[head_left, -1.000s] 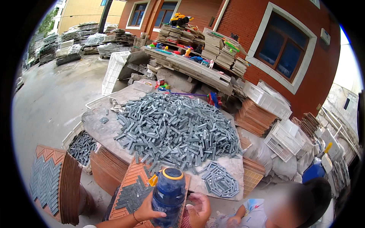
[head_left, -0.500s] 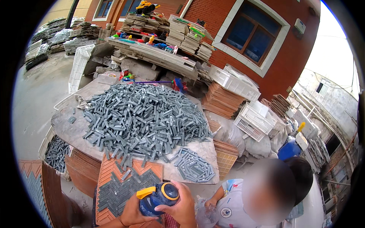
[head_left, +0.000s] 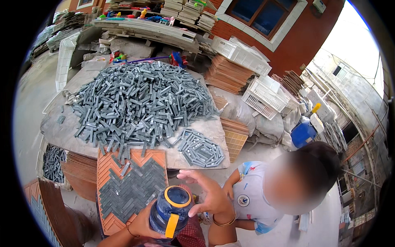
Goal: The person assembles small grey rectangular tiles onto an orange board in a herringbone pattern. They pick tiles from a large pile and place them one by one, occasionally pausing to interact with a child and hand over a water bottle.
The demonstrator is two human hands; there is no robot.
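A translucent dark blue bottle (head_left: pixel 161 214) stands almost upright in front of my body. Its lid has a yellow ring, and a yellow strap (head_left: pixel 172 225) hangs on the side towards me. My left hand (head_left: pixel 142 222) is wrapped round the bottle's left side. To the right of the lid, my right hand (head_left: pixel 210 194) is open with fingers spread, its thumb close to the bottle; whether the thumb touches cannot be seen. Beyond the bottle lies an orange grid panel (head_left: pixel 105 164), partly filled with dark grey strips (head_left: pixel 131 191) in a herringbone pattern.
A big heap of grey stone strips (head_left: pixel 142 105) covers much of the table (head_left: pixel 53 129), with a smaller flat pile (head_left: pixel 200 148) at its right corner. A person in a white shirt (head_left: pixel 257 197) is close on my right. White crates (head_left: pixel 263 96) and stacked brown panels (head_left: pixel 228 74) stand behind.
My right hand has come off the bottle and opened. The bottle has turned, its yellow strap swinging from the left towards me. My view has tipped downward.
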